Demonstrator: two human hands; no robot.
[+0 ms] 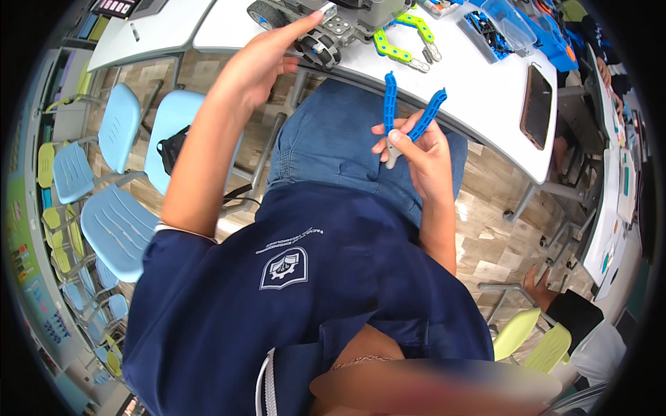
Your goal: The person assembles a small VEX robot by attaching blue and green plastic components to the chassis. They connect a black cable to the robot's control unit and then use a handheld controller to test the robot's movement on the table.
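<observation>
Our right fingers (397, 141) pinch the lower ends of two blue beams (409, 114) together with a small grey connector (393, 157), holding them just above our lap, near the desk (485, 90) edge. The beams fan upward into a V. They look like light, stiff plastic with rows of holes, so we judge a grip at the joined ends is best, where the pieces meet and cannot swing apart; the smooth plastic may slip if pinched lightly. Our right hand (423, 156) curls around this joint.

Our left fingers (305, 24) are stretched out and pressed together, their tips touching a wheeled robot model (333, 31) on the far desk. Our left hand (260, 66) holds nothing. Right of the model lie green beams (402, 41), a blue parts tray (513, 28) and a dark phone (536, 104). Pale blue chairs (118, 180) stand at left.
</observation>
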